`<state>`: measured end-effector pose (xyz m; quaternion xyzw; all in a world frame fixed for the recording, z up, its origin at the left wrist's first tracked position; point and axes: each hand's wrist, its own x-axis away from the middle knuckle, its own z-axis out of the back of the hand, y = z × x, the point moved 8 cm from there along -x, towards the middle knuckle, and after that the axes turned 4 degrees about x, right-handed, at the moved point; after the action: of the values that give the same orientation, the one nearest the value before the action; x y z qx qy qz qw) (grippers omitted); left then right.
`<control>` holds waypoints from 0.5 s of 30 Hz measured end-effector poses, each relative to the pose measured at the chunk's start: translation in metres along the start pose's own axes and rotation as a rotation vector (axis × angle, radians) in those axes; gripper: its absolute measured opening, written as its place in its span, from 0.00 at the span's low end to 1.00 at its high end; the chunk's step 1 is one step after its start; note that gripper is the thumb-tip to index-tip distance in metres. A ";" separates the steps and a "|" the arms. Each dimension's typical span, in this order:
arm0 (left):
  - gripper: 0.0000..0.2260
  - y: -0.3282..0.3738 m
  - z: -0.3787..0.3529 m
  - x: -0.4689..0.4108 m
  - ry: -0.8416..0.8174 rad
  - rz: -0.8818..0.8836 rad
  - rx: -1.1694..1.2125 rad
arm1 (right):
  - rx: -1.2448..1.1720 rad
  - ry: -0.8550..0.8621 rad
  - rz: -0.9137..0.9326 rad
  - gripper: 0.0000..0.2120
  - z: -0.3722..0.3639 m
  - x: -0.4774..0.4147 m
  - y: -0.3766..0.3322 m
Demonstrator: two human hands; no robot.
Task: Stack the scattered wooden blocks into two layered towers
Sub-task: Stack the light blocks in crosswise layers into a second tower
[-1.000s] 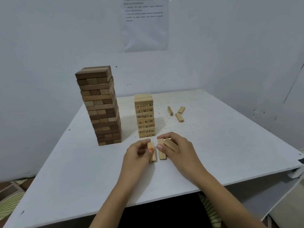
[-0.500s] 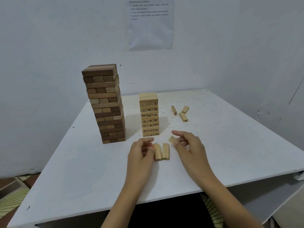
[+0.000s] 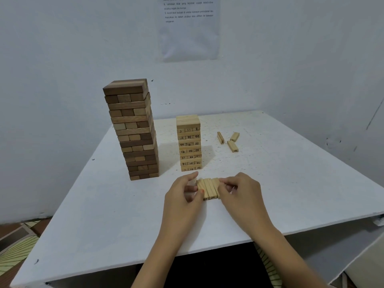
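"So, which step are you on?"

"Squaring up a layer. My left hand (image 3: 182, 196) and my right hand (image 3: 241, 194) are curled against the two long sides of a row of three blocks (image 3: 208, 187), pinching them tight side by side. The row lies flat on the surface (image 3: 104, 215), just in front of the pale tower (image 3: 189, 142)."

"Is that where it goes?"

"I think so. The pale tower is the shorter one, and its blocks carry printed numbers like these. The dark tower (image 3: 133, 129) to its left is much taller and looks finished to me."

"What does the next move call for?"

"An even squeeze from both sides, so the middle block doesn't drop out as I lift. The pale tower's top layer shows me a long plain side, and my row points its numbered ends at me. So I judge it already lies crosswise and needs no turn, only a level, gentle set-down square on top, without nudging the stack."

"Anything left after that?"

"Three loose blocks (image 3: 232, 146) lie on the surface to the right of the pale tower, well apart from my hands. They would likely make one more layer."
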<state>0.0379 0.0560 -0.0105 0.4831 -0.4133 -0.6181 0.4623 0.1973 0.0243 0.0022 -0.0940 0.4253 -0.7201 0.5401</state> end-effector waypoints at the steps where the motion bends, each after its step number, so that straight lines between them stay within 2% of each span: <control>1: 0.17 -0.002 -0.001 0.000 -0.005 0.007 0.001 | -0.033 -0.015 -0.012 0.08 -0.001 0.000 0.001; 9: 0.15 -0.002 -0.001 -0.004 -0.038 0.030 -0.019 | -0.220 -0.114 -0.103 0.13 0.000 -0.003 0.011; 13: 0.16 0.001 0.006 -0.004 -0.184 0.115 0.035 | -0.218 -0.391 0.031 0.18 0.004 -0.006 0.009; 15: 0.22 0.007 0.010 -0.007 -0.288 0.097 -0.086 | -0.118 -0.514 0.134 0.22 0.006 -0.009 0.010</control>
<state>0.0303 0.0614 -0.0010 0.3488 -0.4713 -0.6750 0.4478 0.2117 0.0279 0.0014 -0.2768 0.3206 -0.6092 0.6704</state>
